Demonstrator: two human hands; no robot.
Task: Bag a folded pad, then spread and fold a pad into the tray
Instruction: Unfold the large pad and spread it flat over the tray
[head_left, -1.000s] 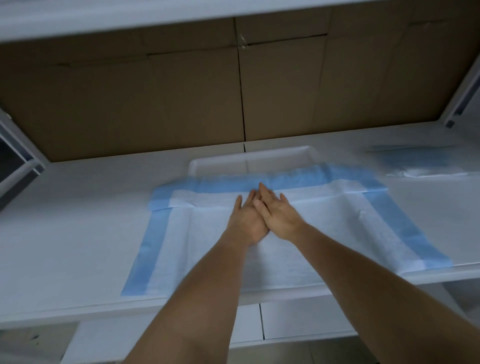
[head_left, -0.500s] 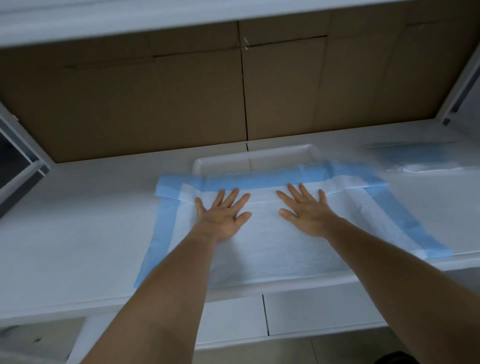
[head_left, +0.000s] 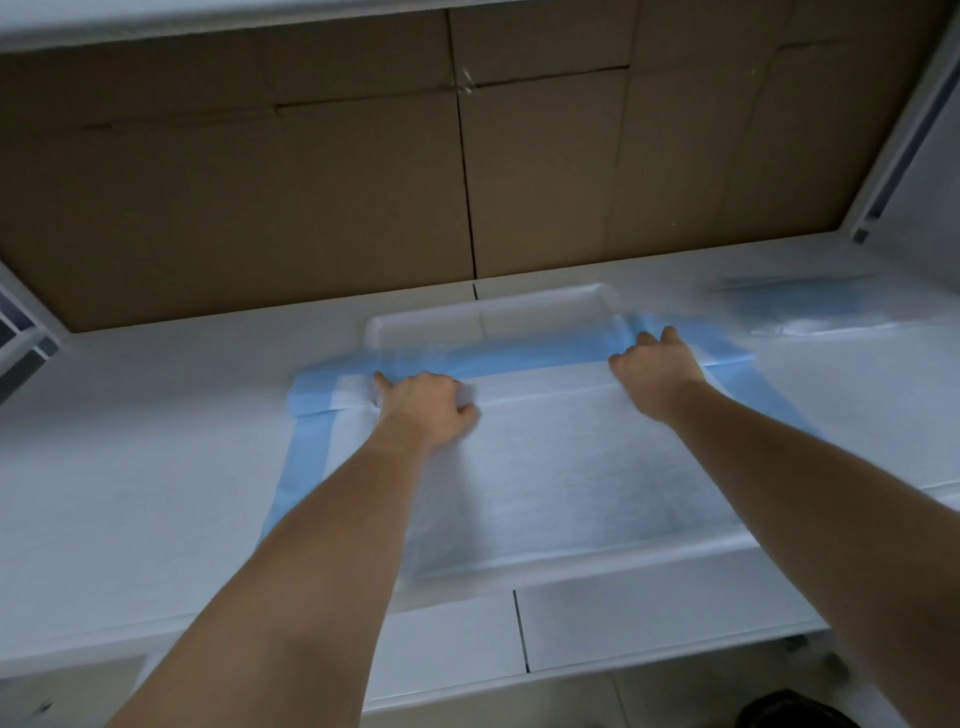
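A white pad with blue borders (head_left: 545, 467) lies spread on the white table (head_left: 130, 467), its far edge lapping over the front of a shallow white tray (head_left: 488, 312). My left hand (head_left: 423, 408) sits at the pad's far edge on the left, fingers curled onto the pad. My right hand (head_left: 652, 371) is at the far edge on the right, fingers curled over the blue border. Whether each hand pinches the edge is hard to see. A bagged folded pad (head_left: 826, 312) lies at the far right.
A brown cardboard wall (head_left: 467, 171) backs the table. White shelf frames stand at the left and right edges. A dark object (head_left: 795, 709) sits on the floor at the lower right. The table's front edge runs just under the pad's near edge.
Both hands slid apart from the pad's middle, then moved forward to its far edge. Their fingers went from flat and spread to curled on the edge.
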